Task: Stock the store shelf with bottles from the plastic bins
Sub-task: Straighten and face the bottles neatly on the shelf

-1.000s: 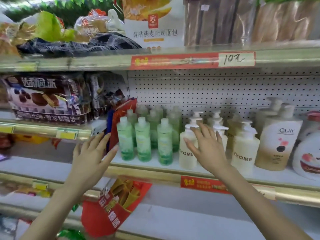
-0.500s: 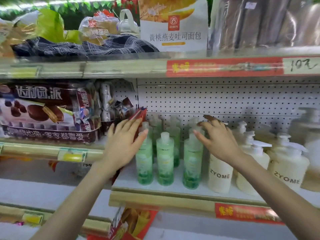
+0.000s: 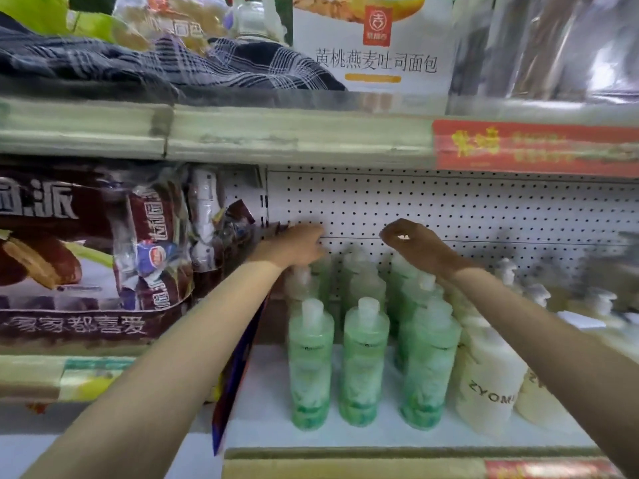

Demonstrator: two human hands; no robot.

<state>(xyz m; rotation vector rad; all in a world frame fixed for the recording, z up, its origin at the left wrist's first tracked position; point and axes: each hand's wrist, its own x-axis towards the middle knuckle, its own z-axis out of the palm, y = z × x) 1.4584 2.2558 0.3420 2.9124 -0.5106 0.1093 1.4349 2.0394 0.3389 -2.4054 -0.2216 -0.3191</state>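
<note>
Green bottles with white caps (image 3: 363,364) stand in rows on the white shelf (image 3: 345,439), three across the front and more behind. My left hand (image 3: 294,245) reaches over them to the back row, near the pegboard, with its fingers stretched rightward above a blurred bottle top. My right hand (image 3: 420,248) hovers over the back right green bottles, fingers bent downward; no grip shows. Cream ZYOME pump bottles (image 3: 491,385) stand just right of the green ones, under my right forearm.
A red and blue card (image 3: 238,368) stands on edge at the shelf's left end. Big chocolate pie snack bags (image 3: 69,254) fill the bay to the left. The upper shelf edge (image 3: 276,133) hangs close above, carrying a bread bag (image 3: 373,46) and plaid cloth (image 3: 138,63).
Both hands have moved up and deeper into the shelf, from beside the front green bottles to above the back row. The view has closed in on the shelf.
</note>
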